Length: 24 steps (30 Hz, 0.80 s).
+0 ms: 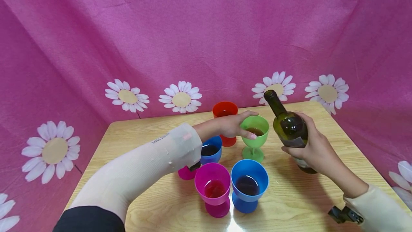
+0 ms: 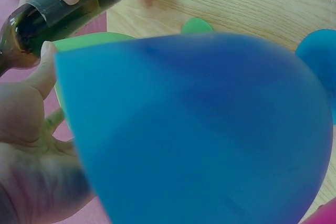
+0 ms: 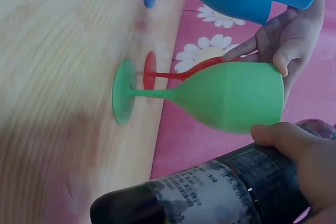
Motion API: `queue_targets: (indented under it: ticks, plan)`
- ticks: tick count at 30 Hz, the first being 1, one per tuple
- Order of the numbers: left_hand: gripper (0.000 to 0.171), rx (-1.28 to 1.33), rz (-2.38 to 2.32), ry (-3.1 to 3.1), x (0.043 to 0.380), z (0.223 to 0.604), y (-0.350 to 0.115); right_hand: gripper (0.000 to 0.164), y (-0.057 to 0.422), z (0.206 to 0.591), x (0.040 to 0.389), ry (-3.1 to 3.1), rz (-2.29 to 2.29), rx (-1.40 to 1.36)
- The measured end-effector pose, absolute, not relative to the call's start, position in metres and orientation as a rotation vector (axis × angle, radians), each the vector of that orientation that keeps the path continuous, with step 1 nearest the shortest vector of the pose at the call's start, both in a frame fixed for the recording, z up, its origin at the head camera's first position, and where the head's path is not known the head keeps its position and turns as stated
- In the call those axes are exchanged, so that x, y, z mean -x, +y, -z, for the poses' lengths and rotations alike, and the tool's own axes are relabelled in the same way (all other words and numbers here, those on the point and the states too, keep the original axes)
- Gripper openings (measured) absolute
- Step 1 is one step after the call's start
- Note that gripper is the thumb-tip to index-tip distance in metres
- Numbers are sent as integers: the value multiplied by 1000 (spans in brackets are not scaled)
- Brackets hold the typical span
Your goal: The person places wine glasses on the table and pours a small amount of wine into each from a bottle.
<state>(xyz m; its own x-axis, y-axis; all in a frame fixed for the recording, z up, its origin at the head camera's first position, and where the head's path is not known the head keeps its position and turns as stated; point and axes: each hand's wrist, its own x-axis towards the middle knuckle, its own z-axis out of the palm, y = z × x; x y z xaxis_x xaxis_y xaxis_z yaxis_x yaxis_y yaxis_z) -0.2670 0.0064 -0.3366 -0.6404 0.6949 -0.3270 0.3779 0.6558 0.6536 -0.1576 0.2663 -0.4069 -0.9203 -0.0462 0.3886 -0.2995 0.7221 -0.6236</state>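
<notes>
My left hand (image 1: pixel 232 126) reaches across to a green goblet (image 1: pixel 262 139) with dark liquid inside. Thumb and fingers lie about its rim from the left, and the foot appears to rest on the table. My right hand (image 1: pixel 317 150) grips a dark green wine bottle (image 1: pixel 293 128) around its labelled body, just right of the goblet. The bottle leans left, mouth up and apart from the goblet. A blue goblet (image 2: pixel 199 129) blocks much of the left wrist view. In the right wrist view, the bottle's label (image 3: pixel 207 195) shows beside the green goblet.
A red goblet (image 1: pixel 225 107) stands behind the left hand, and a blue goblet (image 1: pixel 215 150) under the left forearm. In front are a pink goblet (image 1: pixel 212 183) and another blue goblet (image 1: pixel 249 189), both with liquid. A pink foot (image 1: pixel 186 173) shows partly. A pink daisy cloth (image 1: pixel 206 46) surrounds the wooden table (image 1: pixel 154 207).
</notes>
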Motion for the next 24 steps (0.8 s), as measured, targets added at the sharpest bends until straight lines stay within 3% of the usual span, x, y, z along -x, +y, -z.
queue_targets:
  ticks: [24]
  plan:
    - [87, -825, -729, 2311, 267, 337, 7, 112, 255, 429, 156, -2516, -1361, -88]
